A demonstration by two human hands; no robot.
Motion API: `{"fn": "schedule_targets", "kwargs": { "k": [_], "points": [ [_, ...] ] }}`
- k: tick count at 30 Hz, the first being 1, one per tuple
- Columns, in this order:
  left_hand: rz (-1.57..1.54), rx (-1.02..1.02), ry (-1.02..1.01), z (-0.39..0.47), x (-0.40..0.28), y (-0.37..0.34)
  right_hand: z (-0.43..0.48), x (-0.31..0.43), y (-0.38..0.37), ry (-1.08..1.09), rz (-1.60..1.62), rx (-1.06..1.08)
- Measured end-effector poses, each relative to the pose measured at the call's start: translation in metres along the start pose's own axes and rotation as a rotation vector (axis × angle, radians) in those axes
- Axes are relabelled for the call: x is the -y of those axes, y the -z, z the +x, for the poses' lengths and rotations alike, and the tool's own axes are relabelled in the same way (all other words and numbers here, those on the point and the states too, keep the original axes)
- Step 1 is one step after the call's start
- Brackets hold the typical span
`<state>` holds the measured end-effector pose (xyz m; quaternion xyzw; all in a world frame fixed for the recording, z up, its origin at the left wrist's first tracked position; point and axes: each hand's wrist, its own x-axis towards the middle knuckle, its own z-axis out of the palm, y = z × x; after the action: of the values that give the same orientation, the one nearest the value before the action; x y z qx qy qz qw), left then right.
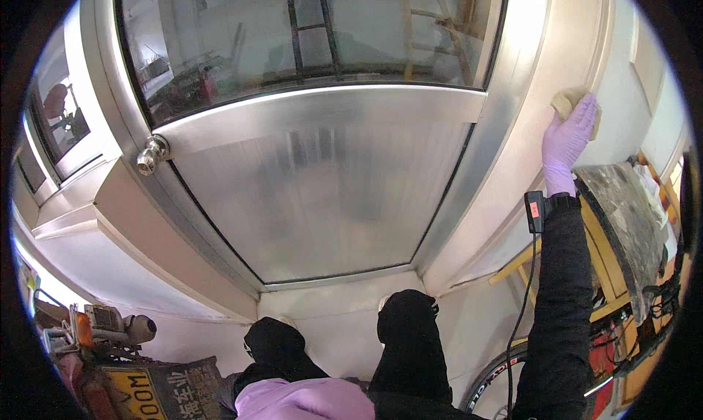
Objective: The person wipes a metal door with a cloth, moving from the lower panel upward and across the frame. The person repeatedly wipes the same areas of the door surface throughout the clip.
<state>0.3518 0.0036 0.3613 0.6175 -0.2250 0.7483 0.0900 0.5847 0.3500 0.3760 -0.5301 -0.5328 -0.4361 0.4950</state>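
My right hand [568,134], in a lavender rubber glove, presses a folded beige cloth [568,98] against the outer edge of the pale door casing [549,85]. A small black device [534,211] with a cable sits at that wrist. My left hand is out of view. Before me stands a shut metal-framed door, with a glass upper pane [362,41] and a brushed metal lower panel [329,200]. Its round metal knob [152,154] is on the left side. Ladders show in the glass, whether reflected or behind it I cannot tell.
A motorcycle [90,332] with a mud flap stands at lower left. To the lower right, a bicycle wheel [483,379] is beside my sleeve. Wooden furniture [604,250] with a worn grey sheet [620,200] on top stands below my right hand. A ledge [159,239] juts out left of the door.
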Motion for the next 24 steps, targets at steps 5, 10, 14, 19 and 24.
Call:
{"fn": "schedule_targets", "kwargs": {
  "k": [5, 10, 14, 19, 24],
  "points": [
    [-0.124, 0.156, 0.652, 0.001, -0.043, 0.023, 0.001, -0.003, -0.003, 0.069, 0.035, -0.077],
    [-0.11, 0.264, 0.589, -0.002, -0.053, 0.036, 0.001, -0.002, -0.004, 0.032, -0.051, -0.011],
    [0.157, 0.091, 0.499, 0.004, -0.068, 0.03, 0.002, -0.002, -0.004, -0.018, -0.044, 0.007],
    [-0.056, 0.186, 0.561, -0.002, -0.09, 0.04, 0.002, -0.002, -0.003, 0.084, 0.022, -0.127],
    [-0.108, 0.17, 0.492, 0.009, -0.108, 0.037, 0.001, 0.001, -0.002, 0.073, 0.058, -0.118]
  ]
}}
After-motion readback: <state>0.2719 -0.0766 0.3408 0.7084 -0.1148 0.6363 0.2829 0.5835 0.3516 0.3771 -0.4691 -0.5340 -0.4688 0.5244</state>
